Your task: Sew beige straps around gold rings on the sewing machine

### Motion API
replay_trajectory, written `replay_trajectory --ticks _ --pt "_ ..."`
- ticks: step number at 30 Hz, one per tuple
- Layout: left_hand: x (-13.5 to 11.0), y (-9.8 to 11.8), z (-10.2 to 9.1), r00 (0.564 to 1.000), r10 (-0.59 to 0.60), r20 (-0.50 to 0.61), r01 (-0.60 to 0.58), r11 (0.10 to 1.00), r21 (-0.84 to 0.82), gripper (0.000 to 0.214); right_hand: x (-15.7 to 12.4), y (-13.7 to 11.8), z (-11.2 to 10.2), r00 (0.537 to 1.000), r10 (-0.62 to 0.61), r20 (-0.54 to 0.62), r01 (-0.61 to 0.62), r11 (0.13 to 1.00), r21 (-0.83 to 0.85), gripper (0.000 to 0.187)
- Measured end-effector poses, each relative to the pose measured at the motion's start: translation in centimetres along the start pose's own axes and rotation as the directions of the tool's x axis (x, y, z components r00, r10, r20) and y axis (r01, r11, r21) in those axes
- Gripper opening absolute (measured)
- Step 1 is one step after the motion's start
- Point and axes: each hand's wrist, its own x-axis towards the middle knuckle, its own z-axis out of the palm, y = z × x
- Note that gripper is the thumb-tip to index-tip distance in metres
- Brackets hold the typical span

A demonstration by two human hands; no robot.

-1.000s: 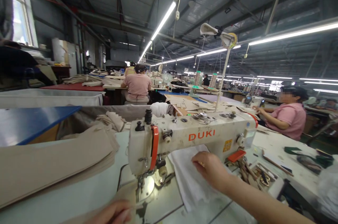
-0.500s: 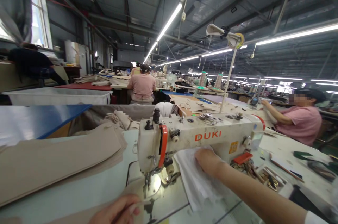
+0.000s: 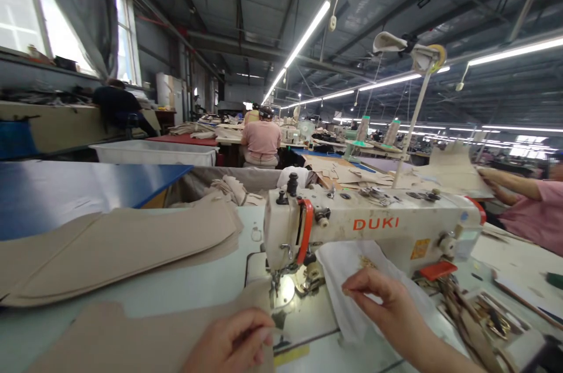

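My left hand [image 3: 235,341] is closed in a pinch on a thin pale strip [image 3: 276,331], left of the needle area of the sewing machine [image 3: 373,220]. Beneath that hand lies a beige fabric panel [image 3: 132,338]. Under the machine's arm a white cloth or bag [image 3: 343,302] is spread, with small gold-coloured metal pieces [image 3: 367,261] on it. My right hand [image 3: 387,302] is over this white cloth, thumb and fingertips pressed together; what they hold, if anything, is too small to make out.
A stack of beige cut panels [image 3: 132,250] lies to the left. An open box of metal fittings [image 3: 495,317] and a red-orange piece [image 3: 438,270] are on the right. The thread stand pole [image 3: 413,126] rises behind the machine. A co-worker's arm [image 3: 510,179] handles beige material at far right.
My right hand has drawn back toward me from the white cloth, uncovering the gold pieces, and its fingertips are now pinched. My left hand keeps the strip. The view has turned left.
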Motion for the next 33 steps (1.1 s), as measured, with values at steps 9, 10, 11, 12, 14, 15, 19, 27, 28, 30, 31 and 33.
replay_trajectory --ticks 9,10,11,12,14,15,19,27,28,30,31,33 --pt "-0.4 0.9 0.9 0.997 -0.017 -0.069 0.003 0.980 -0.200 0.021 -0.2 -1.3 8.0 0.959 0.102 0.266 -0.220 0.857 0.466 0.013" --pt "-0.4 0.8 0.9 0.997 -0.014 -0.073 -0.001 0.979 -0.205 0.021 -0.1 -1.5 8.5 0.959 0.105 0.264 -0.226 0.846 0.483 0.013" --pt "-0.4 0.8 0.9 0.997 -0.015 -0.075 -0.001 0.977 -0.212 0.021 0.0 -1.7 8.9 0.960 0.110 0.259 -0.231 0.834 0.501 0.013" --pt "-0.5 0.8 0.9 0.997 -0.018 -0.075 0.001 0.975 -0.223 0.022 0.1 -1.9 9.1 0.961 0.114 0.253 -0.235 0.822 0.520 0.013" --pt "-0.4 0.9 0.8 0.997 -0.027 -0.078 0.007 0.969 -0.249 0.023 0.3 -2.2 9.0 0.961 0.125 0.247 -0.246 0.797 0.552 0.013" --pt "-0.4 0.9 0.7 0.996 -0.038 -0.083 0.015 0.966 -0.260 0.025 0.4 -2.2 8.9 0.960 0.133 0.246 -0.254 0.784 0.566 0.012" --pt "-0.1 1.2 0.7 0.990 -0.092 -0.109 0.056 0.955 -0.292 0.029 0.4 -2.1 8.3 0.951 0.156 0.267 -0.286 0.774 0.565 0.012" --pt "0.1 0.9 0.4 0.995 -0.074 -0.071 0.043 0.932 -0.359 0.027 0.7 -2.7 8.5 0.939 0.210 0.272 -0.333 0.758 0.561 0.019" --pt "0.1 0.8 0.5 0.996 -0.067 -0.053 0.042 0.925 -0.377 0.027 0.7 -2.9 8.4 0.924 0.229 0.305 -0.371 0.725 0.580 0.022" --pt "0.1 0.8 0.7 0.997 -0.074 -0.006 0.065 0.905 -0.420 0.030 0.7 -3.0 8.3 0.884 0.249 0.395 -0.454 0.657 0.602 0.025" --pt "0.1 0.9 0.8 0.996 -0.086 0.022 0.087 0.890 -0.449 0.032 0.7 -3.0 8.3 0.864 0.245 0.440 -0.487 0.631 0.604 0.026" --pt "0.0 1.1 0.9 0.991 -0.105 0.082 0.132 0.853 -0.505 0.035 0.6 -2.6 8.4 0.836 0.233 0.496 -0.526 0.595 0.608 0.026"
